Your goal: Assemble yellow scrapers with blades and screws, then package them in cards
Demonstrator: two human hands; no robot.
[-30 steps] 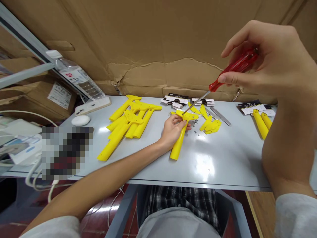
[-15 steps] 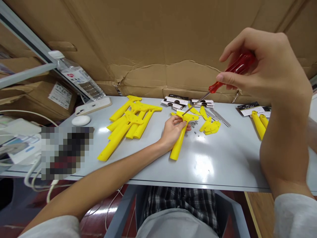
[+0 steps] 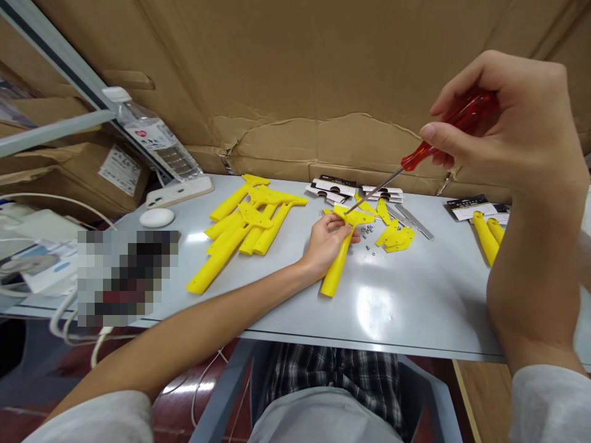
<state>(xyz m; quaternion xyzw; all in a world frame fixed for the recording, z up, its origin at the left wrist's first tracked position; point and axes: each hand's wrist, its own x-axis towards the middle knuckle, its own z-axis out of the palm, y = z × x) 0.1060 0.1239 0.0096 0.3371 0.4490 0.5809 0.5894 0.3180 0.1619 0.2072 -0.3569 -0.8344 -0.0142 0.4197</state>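
Note:
My left hand (image 3: 325, 244) is closed around the neck of a yellow scraper handle (image 3: 338, 266) that rests on the grey table. In my right hand (image 3: 517, 117) is a red-handled screwdriver (image 3: 418, 155), held up and slanting down to the left. Its tip meets the wide head of the scraper handle near a hole; the screw itself is too small to make out. Beside my left fingers lie several small screws (image 3: 368, 230). Yellow cover plates (image 3: 398, 239) and flat metal blades (image 3: 414, 221) lie to the right of them.
More yellow scraper handles (image 3: 226, 252) are heaped on the left. Black-and-white cards (image 3: 333, 186) lie at the back, and carded yellow handles (image 3: 486, 237) lie at the right. A plastic bottle (image 3: 157, 138), a phone (image 3: 180, 191) and a white oval case (image 3: 157, 217) stand left, near cables. Cardboard walls off the back.
The whole view has shifted slightly. My right hand and the screwdriver handle appear a little farther right, with the tip still at the scraper head. My left hand keeps its hold.

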